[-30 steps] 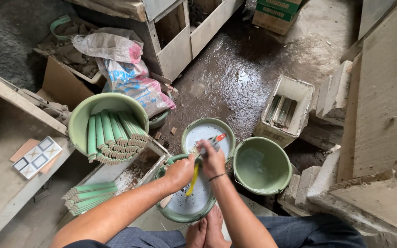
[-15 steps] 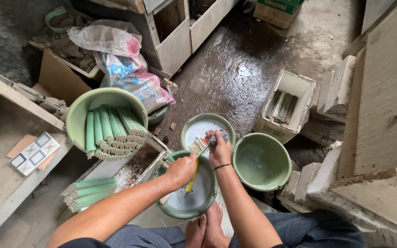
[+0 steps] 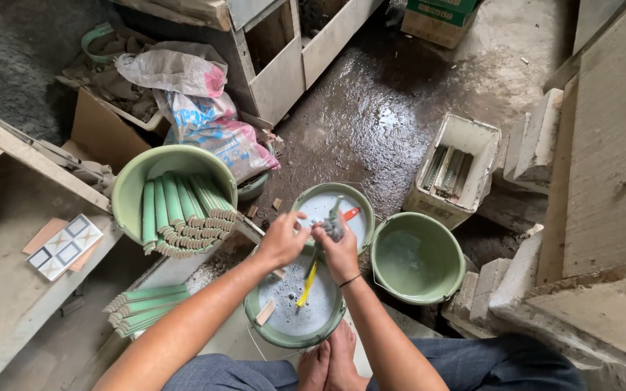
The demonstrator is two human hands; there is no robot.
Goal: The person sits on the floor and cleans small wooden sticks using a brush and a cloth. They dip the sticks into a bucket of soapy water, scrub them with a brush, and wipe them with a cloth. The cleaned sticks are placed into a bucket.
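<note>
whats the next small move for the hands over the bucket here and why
Probably lower both hands a little toward the near green bucket. The right hand grips a grey piece with a yellow-handled brush hanging below it, and the left hand meets it at the fingers, all held above that bucket's speckled white liquid. Working closer would likely keep drips inside the rim.

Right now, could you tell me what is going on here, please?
A person sits on the floor over a green basin of whitish liquid. The right hand holds a grey piece, and the left hand meets it. A yellow-handled tool hangs below into the basin. A second basin and an empty green tub stand just beyond. To the left, another tub holds green moulded tiles.
</note>
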